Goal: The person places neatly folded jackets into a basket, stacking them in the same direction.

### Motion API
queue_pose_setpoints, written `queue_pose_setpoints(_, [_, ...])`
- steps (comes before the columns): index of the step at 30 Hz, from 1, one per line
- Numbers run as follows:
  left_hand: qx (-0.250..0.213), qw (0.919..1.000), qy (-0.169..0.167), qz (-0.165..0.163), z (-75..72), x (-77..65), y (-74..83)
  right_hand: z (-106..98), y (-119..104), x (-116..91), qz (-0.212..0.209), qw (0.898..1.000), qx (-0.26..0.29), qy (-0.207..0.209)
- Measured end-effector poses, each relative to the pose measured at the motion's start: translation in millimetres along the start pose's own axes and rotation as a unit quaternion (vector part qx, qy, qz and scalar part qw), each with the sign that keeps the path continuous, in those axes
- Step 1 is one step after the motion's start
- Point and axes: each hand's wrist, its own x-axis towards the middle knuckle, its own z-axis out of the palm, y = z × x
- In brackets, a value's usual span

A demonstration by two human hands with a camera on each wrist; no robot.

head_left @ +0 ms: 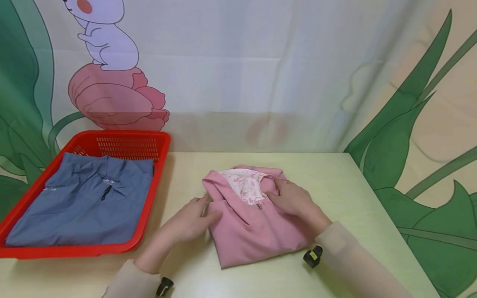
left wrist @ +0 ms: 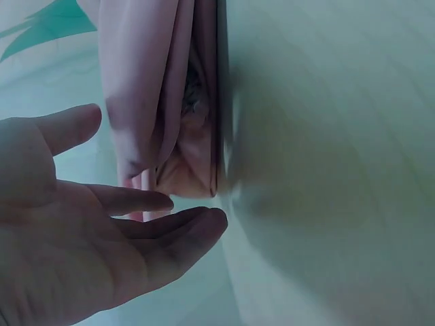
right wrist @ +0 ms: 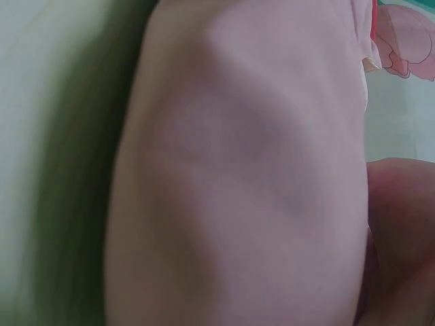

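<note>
A folded pink jacket lies on the table, its neck opening showing a white lining with pink print and a small zipper pull. By its left edge is my left hand, thumb and fingers apart. In the left wrist view, that hand has extended fingers beside the jacket's folded layers, with nothing held. My right hand pinches the right side of the neck opening between thumb and fingers. The jacket's cloth fills most of the right wrist view and hides the right fingertips.
On the left stands a red plastic basket holding a folded blue-grey garment with a black zipper pull. A printed curtain hangs behind the pale table, and green leaf prints border its right side.
</note>
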Motion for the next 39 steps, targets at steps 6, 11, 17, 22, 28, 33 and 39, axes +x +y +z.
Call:
queue_pose_setpoints(6, [-0.076, 0.9971, 0.004, 0.001, 4.3, 6.0, -2.7, 2, -8, 1, -0.016, 1.0, 0.004, -0.001])
queue_pose_setpoints(11, [-0.097, 0.9946, 0.019, -0.031, 7.2, 8.8, -4.3, 3, -13, 2, -0.023, 1.0, 0.016, 0.0])
queue_pose_setpoints(17, [-0.153, 0.9868, 0.034, -0.043, 8.7, 10.5, -8.3, 6, -18, 1, -0.035, 0.999, 0.03, -0.001])
queue_pose_setpoints(22, [-0.167, 0.9841, 0.042, -0.044, 7.7, 12.6, -10.9, 5, -21, 0, -0.038, 0.998, 0.056, 0.01])
queue_pose_setpoints(28, [-0.172, 0.9817, 0.058, -0.057, 5.1, 12.1, -10.2, 6, -23, 1, -0.04, 0.994, 0.098, 0.031])
queue_pose_setpoints(33, [-0.191, 0.9768, 0.081, -0.052, 4.7, 12.8, -14.1, 7, -19, 2, -0.03, 0.987, 0.155, 0.043])
queue_pose_setpoints(39, [-0.238, 0.9647, 0.102, -0.045, 6.2, 12.3, -18.4, 5, -9, -1, 0.007, 0.973, 0.231, 0.017])
